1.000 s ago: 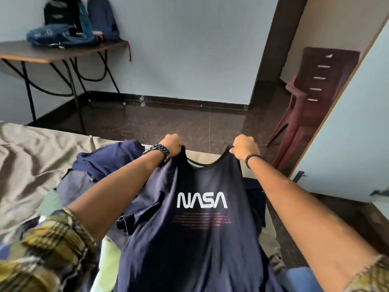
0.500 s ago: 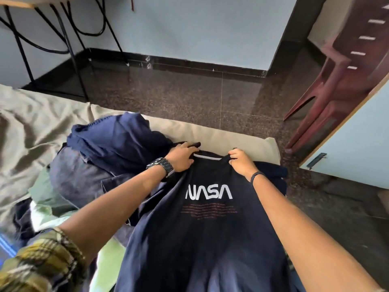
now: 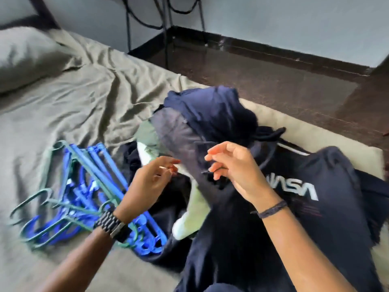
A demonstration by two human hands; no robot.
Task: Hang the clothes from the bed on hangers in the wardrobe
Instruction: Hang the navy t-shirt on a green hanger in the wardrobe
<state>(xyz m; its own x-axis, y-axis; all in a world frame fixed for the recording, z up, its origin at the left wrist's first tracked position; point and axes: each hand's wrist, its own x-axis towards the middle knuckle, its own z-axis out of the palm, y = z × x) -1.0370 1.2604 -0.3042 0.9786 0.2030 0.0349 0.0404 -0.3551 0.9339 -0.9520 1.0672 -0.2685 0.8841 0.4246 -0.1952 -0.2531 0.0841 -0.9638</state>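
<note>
A navy NASA t-shirt (image 3: 311, 207) lies spread on the bed at the right, logo up. Beyond it is a heap of clothes (image 3: 202, 123): navy, grey and pale green pieces. A pile of blue and green plastic hangers (image 3: 84, 186) lies on the sheet at the left. My left hand (image 3: 151, 182) hovers above the hangers' right end, fingers loosely bent, holding nothing. My right hand (image 3: 233, 165) hangs over the grey garment (image 3: 181, 142), fingers relaxed and empty. The wardrobe is out of view.
The bed (image 3: 73, 102) has a crumpled olive sheet and a pillow (image 3: 27, 57) at the far left. Dark floor (image 3: 273, 81) runs beyond the bed's edge to a pale wall. Black metal table legs (image 3: 168, 22) stand by the wall.
Both hands have let go of the NASA t-shirt, which now lies flat on the bed. The view has swung left, bringing the hangers into sight, and both hands have moved left.
</note>
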